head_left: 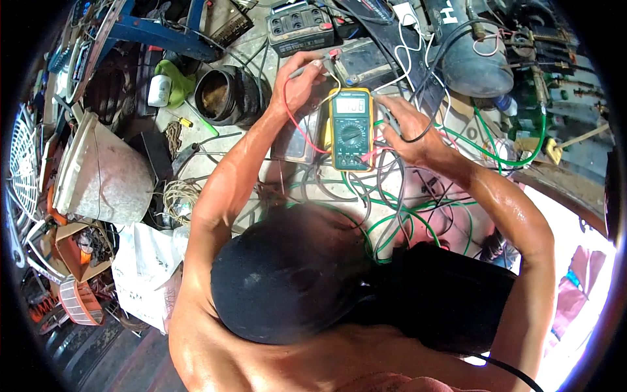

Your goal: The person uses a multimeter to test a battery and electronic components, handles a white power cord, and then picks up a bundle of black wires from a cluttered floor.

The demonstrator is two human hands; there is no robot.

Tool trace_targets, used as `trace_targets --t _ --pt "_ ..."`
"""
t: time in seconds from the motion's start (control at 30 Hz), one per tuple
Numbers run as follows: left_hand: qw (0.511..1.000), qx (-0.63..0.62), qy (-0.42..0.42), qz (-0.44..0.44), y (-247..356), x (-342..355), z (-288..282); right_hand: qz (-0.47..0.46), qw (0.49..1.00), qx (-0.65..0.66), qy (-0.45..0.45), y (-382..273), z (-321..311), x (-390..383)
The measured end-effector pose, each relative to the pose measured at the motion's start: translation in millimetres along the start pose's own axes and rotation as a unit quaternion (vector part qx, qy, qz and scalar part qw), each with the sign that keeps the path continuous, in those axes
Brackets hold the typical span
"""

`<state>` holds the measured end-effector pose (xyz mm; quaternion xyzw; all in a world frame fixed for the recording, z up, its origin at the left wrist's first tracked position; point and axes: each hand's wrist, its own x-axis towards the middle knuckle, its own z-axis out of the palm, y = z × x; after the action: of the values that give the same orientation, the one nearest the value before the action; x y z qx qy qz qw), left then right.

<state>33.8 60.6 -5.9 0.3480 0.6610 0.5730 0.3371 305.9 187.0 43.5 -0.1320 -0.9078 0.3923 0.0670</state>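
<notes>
A yellow-rimmed multimeter point(353, 134) with a lit display lies between my two hands. Pinched in the fingers of my left hand point(302, 83) is a test probe point(298, 73), its red lead point(291, 116) running down to the meter. This hand is beside the red terminal point(334, 55) of a dark battery point(367, 63); whether the probe touches the terminal, I cannot tell. To the right of the meter, my right hand point(413, 132) is closed on a second, dark probe point(392, 120) with a black lead. The tip of that probe is hard to make out.
Another battery point(299, 30) stands behind. Green and grey cables point(398, 215) tangle across the floor in front of the meter. On the left are a black pot point(225, 95), a whitish bucket point(108, 173) and a white plastic bag point(145, 274). A grey cylinder point(473, 65) stands at the right.
</notes>
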Motion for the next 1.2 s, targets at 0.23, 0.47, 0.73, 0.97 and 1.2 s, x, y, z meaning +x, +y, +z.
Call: trace_targets --t 0.23,0.47,0.73,0.97,1.2 --pt "1.0 0.02 0.005 0.019 -4.7 0.6 -1.9 -0.018 1.0 0.001 0.01 -2.7 3.1 3.5" --pt "1.0 0.02 0.01 0.003 -2.7 -0.7 -1.8 -0.02 1.0 -0.014 0.013 -7.2 4.0 8.6" --pt "1.0 0.015 0.02 -0.006 -3.2 -1.9 1.4 -0.05 0.998 -0.029 0.008 3.7 7.5 19.6" --pt "0.999 0.033 0.016 0.008 -6.4 -2.0 -0.9 -0.042 0.998 -0.035 -0.009 10.9 8.2 24.8" --pt "0.999 0.029 0.025 -0.004 -2.6 -4.5 0.6 -0.06 0.997 -0.036 -0.042 13.2 -0.9 22.9"
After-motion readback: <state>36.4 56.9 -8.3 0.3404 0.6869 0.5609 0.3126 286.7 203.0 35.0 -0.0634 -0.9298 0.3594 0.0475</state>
